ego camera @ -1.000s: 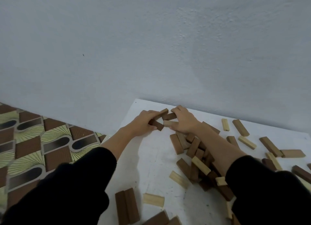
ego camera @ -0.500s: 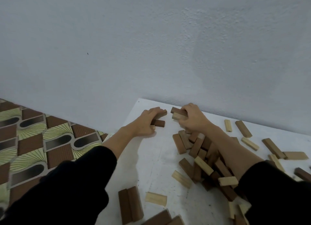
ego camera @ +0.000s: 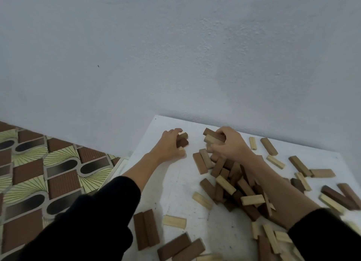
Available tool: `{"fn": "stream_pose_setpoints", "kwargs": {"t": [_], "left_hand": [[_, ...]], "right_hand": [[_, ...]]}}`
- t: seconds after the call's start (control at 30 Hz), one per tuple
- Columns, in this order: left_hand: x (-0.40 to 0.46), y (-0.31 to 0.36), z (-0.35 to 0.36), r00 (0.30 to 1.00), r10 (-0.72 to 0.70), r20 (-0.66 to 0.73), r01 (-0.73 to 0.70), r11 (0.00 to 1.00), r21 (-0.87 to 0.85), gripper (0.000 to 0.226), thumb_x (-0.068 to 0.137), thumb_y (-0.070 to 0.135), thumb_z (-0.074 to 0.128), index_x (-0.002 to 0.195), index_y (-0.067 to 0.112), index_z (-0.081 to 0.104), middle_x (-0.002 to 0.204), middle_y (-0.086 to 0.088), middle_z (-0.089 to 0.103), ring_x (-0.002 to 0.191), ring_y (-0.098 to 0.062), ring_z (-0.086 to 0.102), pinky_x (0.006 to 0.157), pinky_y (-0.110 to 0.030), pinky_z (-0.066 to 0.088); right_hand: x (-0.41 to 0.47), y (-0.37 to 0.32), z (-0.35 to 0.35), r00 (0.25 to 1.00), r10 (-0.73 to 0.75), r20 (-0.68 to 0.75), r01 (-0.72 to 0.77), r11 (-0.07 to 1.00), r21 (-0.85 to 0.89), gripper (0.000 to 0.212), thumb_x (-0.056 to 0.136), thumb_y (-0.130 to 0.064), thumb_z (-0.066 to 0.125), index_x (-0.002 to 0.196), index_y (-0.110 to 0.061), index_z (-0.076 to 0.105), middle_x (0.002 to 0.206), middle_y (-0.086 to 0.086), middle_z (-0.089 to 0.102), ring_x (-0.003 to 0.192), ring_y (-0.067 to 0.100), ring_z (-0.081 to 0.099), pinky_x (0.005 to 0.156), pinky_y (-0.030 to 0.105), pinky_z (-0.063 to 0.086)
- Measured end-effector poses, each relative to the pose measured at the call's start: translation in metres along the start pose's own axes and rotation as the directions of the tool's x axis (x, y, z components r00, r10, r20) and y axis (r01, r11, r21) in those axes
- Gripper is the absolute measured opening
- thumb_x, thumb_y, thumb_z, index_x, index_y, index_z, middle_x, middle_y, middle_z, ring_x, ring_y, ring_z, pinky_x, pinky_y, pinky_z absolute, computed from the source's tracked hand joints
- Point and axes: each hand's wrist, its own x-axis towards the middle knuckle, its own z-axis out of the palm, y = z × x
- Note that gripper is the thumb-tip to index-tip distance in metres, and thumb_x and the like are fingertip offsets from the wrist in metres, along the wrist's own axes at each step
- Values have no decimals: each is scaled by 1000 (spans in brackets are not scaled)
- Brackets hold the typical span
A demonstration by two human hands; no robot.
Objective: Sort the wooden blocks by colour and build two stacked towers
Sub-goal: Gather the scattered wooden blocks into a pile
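Blocks were the whole matter here, and both hands were full of them near the far left corner of the table (ego camera: 175, 190). The left hand (ego camera: 169, 146) had its fingers curled round a small clutch of dark blocks (ego camera: 182, 140), with a pale end showing among them, resting low on the table surface just beside that corner. The right hand (ego camera: 229, 145) gripped a dark block (ego camera: 212, 133) lying on top of a pale block (ego camera: 213, 140), both poking out leftward past the knuckles, held slightly above the heap. That mixed grip suggested gathering first and sorting after, with the bare patch by the corner likely meant as the building spot. Out from the fingers, the main heap (ego camera: 232, 182) sprawled under the right forearm toward the middle of the table, dark and pale pieces crossed over one another at odd angles. Loose ones lay scattered toward the right edge, and two dark blocks sat side by side (ego camera: 146, 229) near the front edge beside a single pale block (ego camera: 174, 221). All were plain rectangular bars, smooth-sawn, matte wood. The tabletop was white and scuffed. No tower stood yet.
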Motion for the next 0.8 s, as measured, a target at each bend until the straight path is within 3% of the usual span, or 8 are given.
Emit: {"fn": "stream_pose_setpoints", "kwargs": {"t": [0.13, 0.27, 0.4, 0.5, 0.57, 0.63, 0.73, 0.8], "left_hand": [[-17, 34, 13, 996, 67, -51, -75, 981, -177, 72, 75, 17, 74, 138, 13, 40, 121, -5, 51, 104, -15, 45, 79, -14, 35], [-44, 72, 32, 992, 121, -48, -130, 937, -324, 58, 72, 19, 73, 124, 20, 47, 101, 7, 53, 85, -5, 54, 66, -5, 42], [-61, 80, 56, 984, 177, -14, -175, 948, -264, 52, 72, 29, 72, 119, 21, 52, 106, 5, 51, 99, -14, 50, 75, -19, 39], [-68, 74, 71, 976, 219, 0, -218, 970, -107, 48, 84, 39, 62, 127, 25, 48, 115, 5, 51, 107, -16, 46, 89, -34, 40], [-75, 71, 78, 972, 225, 62, -220, 973, -75, 60, 92, 42, 53, 145, 24, 32, 134, -1, 45, 122, -20, 39, 104, -43, 34], [-81, 71, 80, 971, 216, 100, -210, 976, -66, 67, 96, 43, 46, 151, 18, 19, 151, -6, 27, 137, -23, 24, 114, -41, 22], [-85, 74, 76, 972, 186, 143, -186, 982, -7, 72, 97, 46, 43, 152, 12, 11, 159, -3, 8, 145, -20, 7, 119, -42, 13], [-86, 73, 69, 975, 166, 148, -166, 986, -12, 72, 96, 47, 44, 152, 14, 12, 159, -2, 7, 146, -19, 6, 118, -45, 13]], "right_hand": [[-42, 3, -22, 995, -46, -83, 52, 997, 66, 30, 75, -16, 72, 100, -13, 55, 95, 0, 56, 85, 16, 51, 69, 20, 40], [-91, 11, -34, 994, -53, -93, 41, 992, -117, 33, 77, -24, 70, 105, -18, 53, 97, -6, 50, 89, 13, 47, 72, 23, 37], [-132, 19, -30, 990, 18, -138, -53, 966, -255, 31, 75, -35, 67, 97, -22, 49, 98, -3, 48, 86, 12, 42, 68, 24, 35], [-147, 28, -20, 993, 63, -96, -97, 909, -406, 46, 86, -43, 57, 124, -20, 45, 131, -2, 44, 118, 14, 38, 97, 27, 30], [-156, 33, -11, 995, 97, -34, -101, 860, -501, 59, 94, -47, 41, 143, -16, 29, 151, -1, 26, 140, 17, 20, 115, 35, 7], [-163, 36, -5, 993, 114, 11, -91, 841, -533, 69, 96, -56, 23, 149, -14, 14, 158, 0, 11, 145, 16, 6, 117, 38, -3], [-166, 38, -3, 993, 118, 24, -89, 850, -519, 94, 76, -69, -9, 151, -13, 5, 159, 1, 3, 146, 17, -2, 116, 40, -7], [-167, 36, -5, 996, 95, -2, -82, 854, -514, 98, 72, -68, -13, 150, -11, 5, 159, 3, 3, 146, 18, -5, 115, 41, -8]]}}
